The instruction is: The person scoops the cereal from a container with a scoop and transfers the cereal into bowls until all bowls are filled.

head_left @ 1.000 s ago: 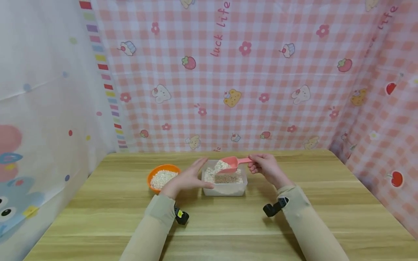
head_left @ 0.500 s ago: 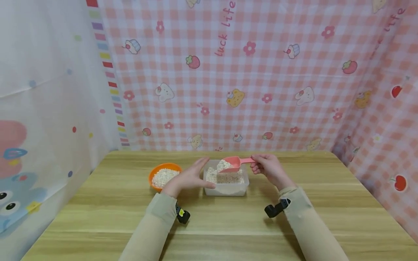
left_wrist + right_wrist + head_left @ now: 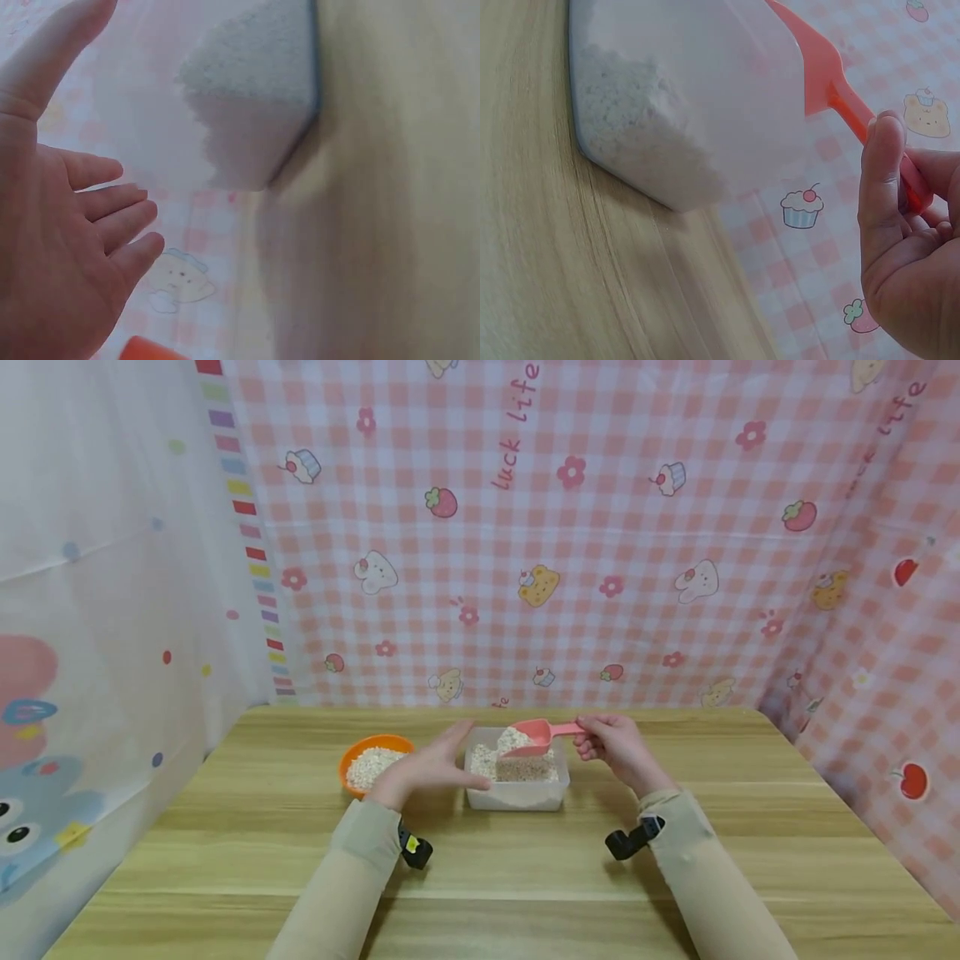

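Observation:
My right hand (image 3: 611,747) pinches the handle of a pink scoop (image 3: 534,735), heaped with pale, oat-like flakes. The scoop is over a translucent plastic box (image 3: 517,797) that contains more of these flakes (image 3: 619,94). At the box's left side is my left hand (image 3: 429,768), thumb and fingers spread and holding nothing. In the left wrist view its fingers (image 3: 124,221) look relaxed; whether they touch the box I cannot tell. Left of that hand stands an orange bowl (image 3: 348,783) with pale flakes, partly hidden by the hand.
The wooden table (image 3: 517,877) extends in front of and to both sides of the box. A pink checked cloth (image 3: 480,527) hangs behind the table and along its right side. A white patterned cloth (image 3: 112,602) hangs at the left.
The head view has shifted slightly. The loaded scoop has risen a little and then stayed over the box. The left hand has edged slightly left and looks blurred now.

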`<control>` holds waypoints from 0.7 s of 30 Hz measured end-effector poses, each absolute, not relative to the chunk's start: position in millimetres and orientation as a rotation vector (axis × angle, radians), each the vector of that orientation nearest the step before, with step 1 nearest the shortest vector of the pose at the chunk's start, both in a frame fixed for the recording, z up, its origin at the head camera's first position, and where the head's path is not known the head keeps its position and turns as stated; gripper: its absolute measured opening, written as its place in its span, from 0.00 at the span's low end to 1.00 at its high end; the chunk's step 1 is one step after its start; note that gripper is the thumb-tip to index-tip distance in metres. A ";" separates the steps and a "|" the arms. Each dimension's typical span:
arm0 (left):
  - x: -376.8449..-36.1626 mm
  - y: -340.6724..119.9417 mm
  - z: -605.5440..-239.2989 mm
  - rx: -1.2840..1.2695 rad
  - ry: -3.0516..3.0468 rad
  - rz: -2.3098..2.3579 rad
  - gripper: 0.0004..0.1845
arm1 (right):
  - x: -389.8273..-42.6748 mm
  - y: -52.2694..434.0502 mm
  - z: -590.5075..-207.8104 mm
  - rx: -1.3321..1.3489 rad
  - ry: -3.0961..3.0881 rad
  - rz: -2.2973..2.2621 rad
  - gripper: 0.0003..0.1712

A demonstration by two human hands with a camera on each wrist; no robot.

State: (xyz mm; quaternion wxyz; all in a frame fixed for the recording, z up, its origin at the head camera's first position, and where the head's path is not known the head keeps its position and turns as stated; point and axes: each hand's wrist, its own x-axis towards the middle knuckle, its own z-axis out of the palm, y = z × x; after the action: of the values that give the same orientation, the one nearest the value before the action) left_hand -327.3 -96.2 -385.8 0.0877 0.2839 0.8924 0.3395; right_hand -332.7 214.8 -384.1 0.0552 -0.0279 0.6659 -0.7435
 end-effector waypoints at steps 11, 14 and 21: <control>-321.8 -140.3 -361.2 0.842 2.732 1.086 0.61 | -336.3 217.4 -383.8 -0.098 2.022 -2.255 0.12; -321.8 -158.8 -361.1 0.831 2.785 1.044 0.62 | -336.2 216.8 -383.5 -0.097 2.026 -2.253 0.11; -319.3 -194.6 -368.0 0.757 2.836 1.032 0.61 | -334.7 217.4 -384.5 -0.096 2.018 -2.255 0.11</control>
State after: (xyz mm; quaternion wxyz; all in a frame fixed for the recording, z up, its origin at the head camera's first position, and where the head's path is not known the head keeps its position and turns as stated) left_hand -319.3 -194.6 -368.0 0.0150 0.2432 0.9114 0.3317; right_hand -334.7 217.4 -384.5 0.0568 -0.0317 0.6655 -0.7436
